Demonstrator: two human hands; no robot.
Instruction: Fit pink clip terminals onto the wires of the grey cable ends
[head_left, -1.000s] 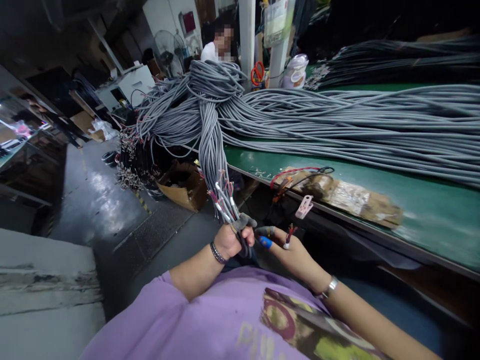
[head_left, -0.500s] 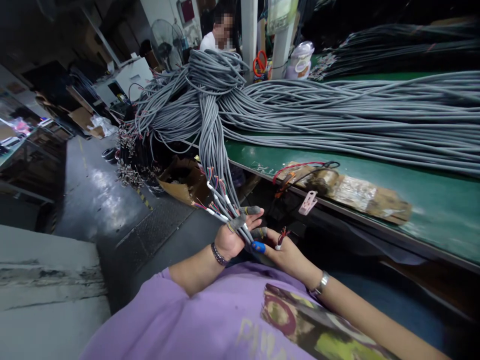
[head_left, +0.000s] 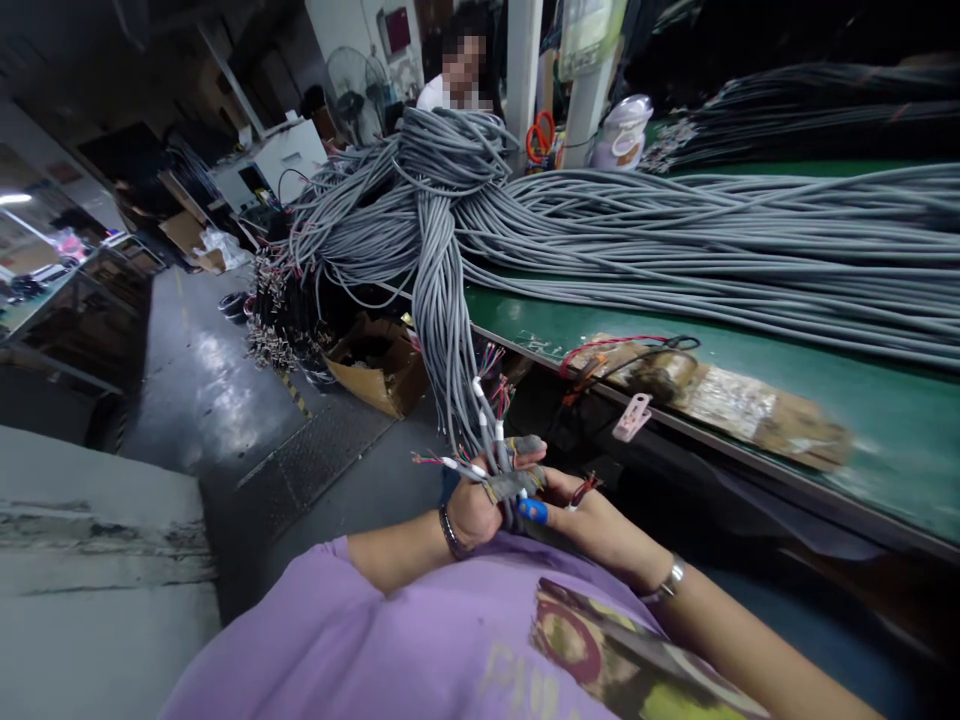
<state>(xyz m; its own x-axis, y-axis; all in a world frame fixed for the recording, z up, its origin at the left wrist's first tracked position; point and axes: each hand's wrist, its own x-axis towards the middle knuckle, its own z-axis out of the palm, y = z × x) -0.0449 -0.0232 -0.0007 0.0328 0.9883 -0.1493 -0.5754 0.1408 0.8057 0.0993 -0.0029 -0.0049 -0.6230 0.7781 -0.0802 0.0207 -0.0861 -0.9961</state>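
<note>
Grey cables [head_left: 442, 310] hang in a bundle from the bench edge down to my hands. My left hand [head_left: 480, 505], a bracelet at its wrist, is closed round several cable ends, with grey covers on some fingers. White sleeves and thin coloured wires [head_left: 504, 395] fan out above it. Close beside it on the right, my right hand [head_left: 581, 515] wears a blue thumb cover. It is closed on a grey cable, whose dark red wire ends [head_left: 587, 487] stick up above the hand. The lower cable parts between the hands are partly hidden.
Many grey cables [head_left: 712, 235] lie along the green bench [head_left: 525, 315]. A taped cardboard strip [head_left: 735, 400] and a pink clip [head_left: 632, 417] are at its front edge. Below stands a cardboard box [head_left: 379, 375]. Another person [head_left: 461, 75] sits behind the cable heap.
The view has shifted, so the scene sits further right and slightly lower. The cable ends in my left hand now point more upright, and both hands are closer together.
</note>
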